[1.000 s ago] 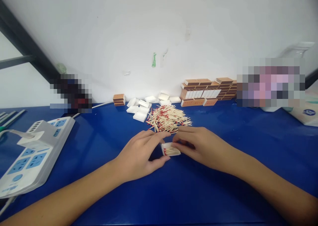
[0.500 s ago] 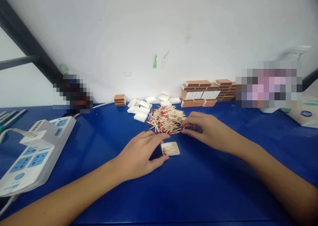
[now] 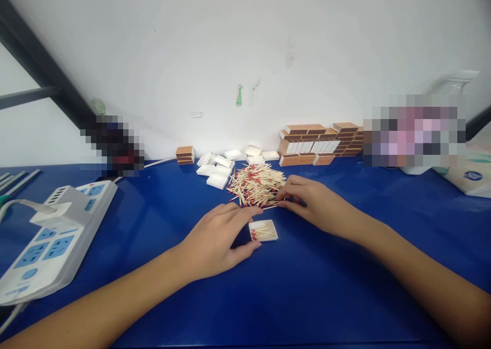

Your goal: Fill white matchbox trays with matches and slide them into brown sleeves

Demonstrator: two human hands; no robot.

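My left hand (image 3: 220,241) rests on the blue table, thumb and forefinger gripping a small white matchbox tray (image 3: 273,230) at its left end. Several red-tipped matches (image 3: 263,231) lie in the tray, heads toward my left hand. Behind the tray is a heap of loose matches (image 3: 256,183). At the heap's right front edge, my right hand (image 3: 307,202) pinches matches between thumb and fingers; how many is hidden.
Empty white trays (image 3: 218,179) lie jumbled behind the heap, near a short stack of brown matchboxes (image 3: 185,155). More matchboxes (image 3: 307,159) are piled against the wall at right. A white power strip (image 3: 57,241) lies at left, a plastic packet (image 3: 470,172) at far right.
My right hand has shifted slightly left along the heap's edge, its thumb and fingers closing together more. My left hand and the tray have stayed in place.
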